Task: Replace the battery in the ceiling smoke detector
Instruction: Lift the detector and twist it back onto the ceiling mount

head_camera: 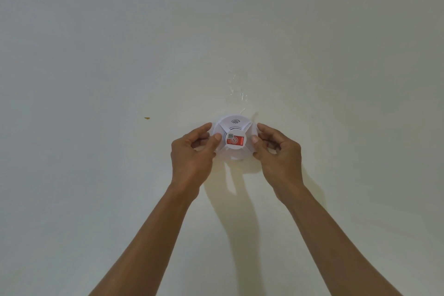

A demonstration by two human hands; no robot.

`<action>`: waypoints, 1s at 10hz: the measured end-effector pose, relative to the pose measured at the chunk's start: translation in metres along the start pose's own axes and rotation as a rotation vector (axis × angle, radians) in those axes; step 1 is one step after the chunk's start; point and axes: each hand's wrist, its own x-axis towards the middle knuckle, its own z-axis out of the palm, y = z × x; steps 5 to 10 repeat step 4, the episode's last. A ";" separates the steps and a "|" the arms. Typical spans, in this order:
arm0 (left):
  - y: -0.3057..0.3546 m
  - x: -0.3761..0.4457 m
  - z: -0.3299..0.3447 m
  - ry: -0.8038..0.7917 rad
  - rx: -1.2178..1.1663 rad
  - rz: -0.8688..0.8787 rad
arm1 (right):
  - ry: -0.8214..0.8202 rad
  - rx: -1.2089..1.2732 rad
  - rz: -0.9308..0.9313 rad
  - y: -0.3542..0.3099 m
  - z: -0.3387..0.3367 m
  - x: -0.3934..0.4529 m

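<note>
A: While the smoke detector (pixel 234 138) is seen mounted on the ceiling (pixel 120 55), it is gripped at opposite edges, between the left hand (pixel 192 149) and the right hand (pixel 276 149).

B: Grip noted. Fingers are curled partway, thumbs pressed on the rim; nothing else is held. No battery is seen.

A: Step judged: the housing is being freed from, or seated on, its mount; which cannot be told.

B: Next, a steady twist with even pressure is probably called for.

A pale, off-white ceiling (pixel 96 55) is filling the view, a small yellowish speck (pixel 147 118) sitting at left, faint scuff marks (pixel 236 86) showing near centre.
</note>
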 end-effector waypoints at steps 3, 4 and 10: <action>0.008 -0.007 -0.005 -0.008 0.024 -0.013 | -0.001 -0.002 0.047 -0.008 -0.007 -0.003; 0.009 -0.011 -0.007 -0.010 0.039 0.008 | -0.004 -0.001 0.050 -0.012 -0.010 -0.009; 0.009 -0.011 -0.007 -0.010 0.039 0.008 | -0.004 -0.001 0.050 -0.012 -0.010 -0.009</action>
